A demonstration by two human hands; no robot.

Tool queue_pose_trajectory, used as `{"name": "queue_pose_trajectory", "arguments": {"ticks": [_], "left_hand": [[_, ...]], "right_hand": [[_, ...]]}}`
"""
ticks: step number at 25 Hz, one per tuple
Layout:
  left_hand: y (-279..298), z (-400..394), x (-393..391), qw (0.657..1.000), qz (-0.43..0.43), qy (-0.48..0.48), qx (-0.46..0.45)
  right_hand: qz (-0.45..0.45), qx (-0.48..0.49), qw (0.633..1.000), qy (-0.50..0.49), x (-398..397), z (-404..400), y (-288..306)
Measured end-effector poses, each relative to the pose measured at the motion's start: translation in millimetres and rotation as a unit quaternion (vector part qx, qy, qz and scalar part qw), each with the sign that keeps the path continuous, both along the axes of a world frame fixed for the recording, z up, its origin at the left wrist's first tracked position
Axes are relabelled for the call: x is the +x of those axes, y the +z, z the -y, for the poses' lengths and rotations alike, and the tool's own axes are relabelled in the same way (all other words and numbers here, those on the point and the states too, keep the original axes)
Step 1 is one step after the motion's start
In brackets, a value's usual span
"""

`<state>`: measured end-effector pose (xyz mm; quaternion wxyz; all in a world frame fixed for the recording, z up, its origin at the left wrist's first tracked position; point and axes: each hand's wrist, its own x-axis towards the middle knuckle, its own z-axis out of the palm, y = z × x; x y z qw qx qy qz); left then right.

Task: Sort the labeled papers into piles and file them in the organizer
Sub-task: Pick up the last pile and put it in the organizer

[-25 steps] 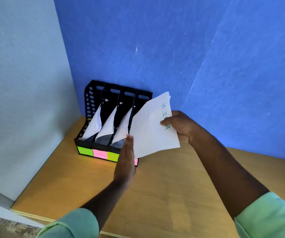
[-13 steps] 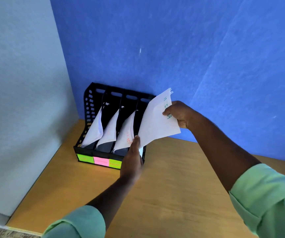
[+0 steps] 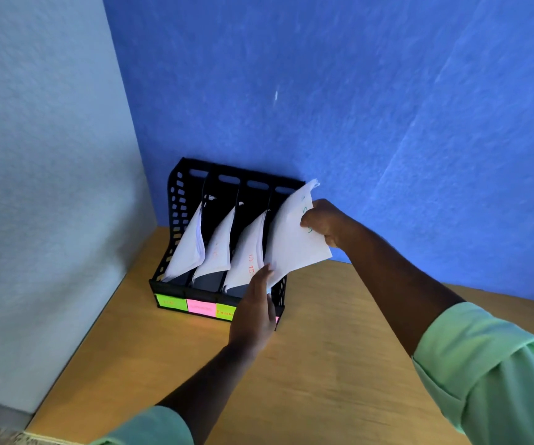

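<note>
A black four-slot organizer point(image 3: 175, 216) stands in the desk's back corner, with green and pink sticky labels point(image 3: 201, 308) along its front. Its three left slots each hold leaning white papers point(image 3: 188, 248). My right hand point(image 3: 326, 221) grips the upper edge of a stack of white papers point(image 3: 291, 242) with green writing, tilted over the rightmost slot, its lower corner down at the slot's front. My left hand point(image 3: 254, 311) touches that lower corner with its fingertips, in front of the organizer's right end.
The wooden desk point(image 3: 339, 364) stretches toward me. A blue wall point(image 3: 355, 107) rises right behind the organizer and a pale wall point(image 3: 40, 187) closes the left side.
The paper stack has moved left and down toward the rightmost slot. Both hands have followed it closer to the organizer.
</note>
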<state>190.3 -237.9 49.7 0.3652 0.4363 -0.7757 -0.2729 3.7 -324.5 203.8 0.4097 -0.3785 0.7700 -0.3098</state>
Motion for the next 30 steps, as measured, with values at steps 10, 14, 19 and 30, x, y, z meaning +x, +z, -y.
{"name": "queue_pose_trajectory", "arguments": {"ticks": [10, 14, 19, 30], "left_hand": [[-2.2, 7.8, 5.9, 0.999, 0.027, -0.028, 0.001], [2.1, 9.4, 10.1, 0.999, 0.046, -0.028, 0.007], [9.6, 14.1, 15.4, 0.998, 0.047, -0.041, 0.015], [22.6, 3.9, 9.3, 0.996, 0.045, -0.080, -0.008]], "right_hand": [[-0.168, 0.048, 0.984, 0.040, 36.1, 15.3, -48.9], [-0.129, 0.054, 0.990, 0.015, 43.6, 16.1, -67.6], [-0.057, 0.029, 0.998, -0.014, 45.6, 6.0, -84.2], [-0.002, -0.001, 0.996, -0.084, 25.8, -35.3, -85.0]]}}
